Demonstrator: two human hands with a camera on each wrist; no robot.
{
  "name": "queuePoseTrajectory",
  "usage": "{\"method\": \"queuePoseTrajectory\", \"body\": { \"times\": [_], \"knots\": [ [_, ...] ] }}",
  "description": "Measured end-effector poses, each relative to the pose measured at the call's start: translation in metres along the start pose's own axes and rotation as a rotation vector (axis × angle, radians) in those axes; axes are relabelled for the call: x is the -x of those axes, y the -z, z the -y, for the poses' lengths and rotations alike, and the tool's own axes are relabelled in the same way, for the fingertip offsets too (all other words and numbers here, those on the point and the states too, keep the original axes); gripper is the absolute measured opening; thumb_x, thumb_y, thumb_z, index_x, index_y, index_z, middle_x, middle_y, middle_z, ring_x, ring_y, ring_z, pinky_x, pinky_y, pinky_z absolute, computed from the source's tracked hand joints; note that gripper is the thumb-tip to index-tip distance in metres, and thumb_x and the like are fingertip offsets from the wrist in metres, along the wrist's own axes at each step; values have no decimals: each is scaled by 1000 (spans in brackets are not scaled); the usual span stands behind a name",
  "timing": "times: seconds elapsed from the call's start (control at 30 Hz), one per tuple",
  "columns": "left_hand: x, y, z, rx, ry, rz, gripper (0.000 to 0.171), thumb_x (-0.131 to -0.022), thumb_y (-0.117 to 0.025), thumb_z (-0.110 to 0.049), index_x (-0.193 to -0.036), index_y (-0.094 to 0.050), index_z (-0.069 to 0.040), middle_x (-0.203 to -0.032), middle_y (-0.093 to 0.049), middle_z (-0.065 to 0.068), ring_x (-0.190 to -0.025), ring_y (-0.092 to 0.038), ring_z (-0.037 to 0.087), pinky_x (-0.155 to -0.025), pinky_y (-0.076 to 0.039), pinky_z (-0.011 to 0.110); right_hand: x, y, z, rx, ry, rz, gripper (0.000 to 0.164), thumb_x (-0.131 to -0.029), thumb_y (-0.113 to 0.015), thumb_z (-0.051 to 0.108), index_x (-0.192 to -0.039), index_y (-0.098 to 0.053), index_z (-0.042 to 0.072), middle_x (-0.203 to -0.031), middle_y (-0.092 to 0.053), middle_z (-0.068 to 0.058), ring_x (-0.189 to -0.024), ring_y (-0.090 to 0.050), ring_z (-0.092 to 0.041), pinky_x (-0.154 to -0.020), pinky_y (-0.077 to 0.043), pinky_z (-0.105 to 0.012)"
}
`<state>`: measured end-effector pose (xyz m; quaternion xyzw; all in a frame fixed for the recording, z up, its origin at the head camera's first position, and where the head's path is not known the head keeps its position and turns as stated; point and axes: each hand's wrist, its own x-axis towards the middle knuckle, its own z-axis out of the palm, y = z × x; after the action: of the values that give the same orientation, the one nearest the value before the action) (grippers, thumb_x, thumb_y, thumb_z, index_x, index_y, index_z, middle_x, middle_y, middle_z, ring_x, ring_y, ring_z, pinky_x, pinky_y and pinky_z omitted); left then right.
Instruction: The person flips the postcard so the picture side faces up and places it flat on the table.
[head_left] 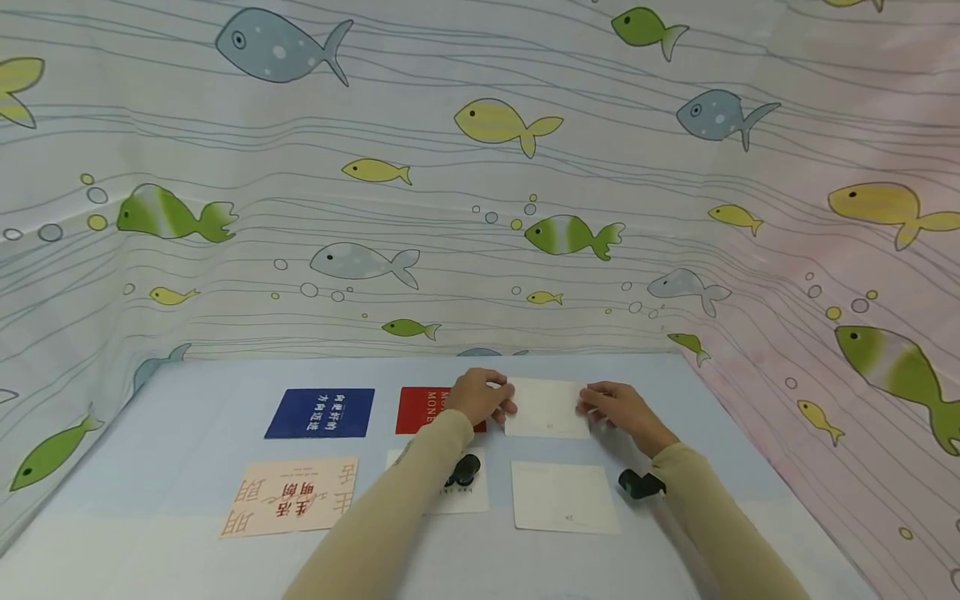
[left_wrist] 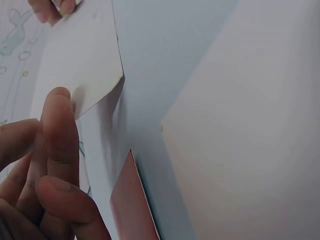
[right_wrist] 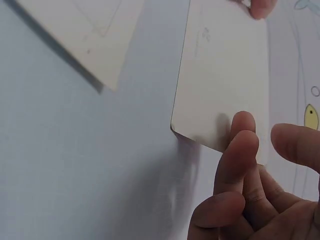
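Note:
A blank white card [head_left: 546, 408] is between both hands at the back of the table, its face toward me. My left hand [head_left: 477, 397] holds its left edge, with thumb and fingertips at the border, and partly covers a red card [head_left: 422, 410]. On the opposite edge, my right hand [head_left: 628, 412] pinches the card's side. The right wrist view shows the card [right_wrist: 220, 85] tilted up from the table, with a shadow below it. Nearer to me lies a second white card [head_left: 564, 498], flat, with a tiny mark near its lower edge.
To the left lie a blue card [head_left: 321, 413] with white characters and a peach card [head_left: 292, 497] with red characters. Another white card [head_left: 472, 492] with dark print is partly hidden by the left forearm. A fish-patterned curtain [head_left: 450, 225] encloses the pale blue table [head_left: 165, 467].

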<state>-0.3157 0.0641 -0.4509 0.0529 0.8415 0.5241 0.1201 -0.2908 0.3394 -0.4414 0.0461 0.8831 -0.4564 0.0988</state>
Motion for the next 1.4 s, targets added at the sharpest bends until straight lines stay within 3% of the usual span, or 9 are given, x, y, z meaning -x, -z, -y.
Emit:
{"method": "queuePoseTrajectory", "body": {
  "times": [0.3,0.7,0.97,1.2,1.4],
  "knots": [
    [8,3,-4,1,-22,5,34,-100,-62,-44,-115,-72,-15,-74,-75,-3,-65,-72,18,-103,-41,46,4,0,1,-3,6,33,48,-100,-61,44,-124,-64,3,-101,-70,-6,-91,-61,-22,-75,-44,-35],
    [14,4,-4,-22,-78,-7,41,-99,-63,-48,-121,-73,-15,-79,-75,-4,-68,-72,17,-104,-41,49,7,3,-2,-31,106,-26,46,-102,-60,42,-128,-66,5,-102,-72,-5,-89,-63,-23,-75,-46,-35],
    [14,5,-8,-82,-155,-62,44,-97,-63,-53,-111,-79,-14,-82,-76,-2,-67,-71,16,-91,-47,45,9,3,0,-60,168,-75,50,-101,-60,46,-127,-68,5,-111,-74,-7,-97,-66,-22,-80,-47,-36],
    [15,4,-10,-129,-217,-90,37,-99,-64,-46,-114,-79,-16,-89,-76,-1,-69,-71,18,-83,-49,42,9,3,-2,-68,214,-100,48,-100,-60,49,-124,-72,9,-115,-73,-7,-99,-67,-23,-81,-48,-37],
    [22,6,-16,-174,-256,-98,32,-99,-64,-44,-115,-79,-20,-92,-76,-4,-67,-70,14,-75,-50,36,12,5,-5,-42,241,-127,49,-100,-60,50,-132,-69,14,-118,-73,-2,-97,-65,-20,-81,-48,-35]
  ]
}}
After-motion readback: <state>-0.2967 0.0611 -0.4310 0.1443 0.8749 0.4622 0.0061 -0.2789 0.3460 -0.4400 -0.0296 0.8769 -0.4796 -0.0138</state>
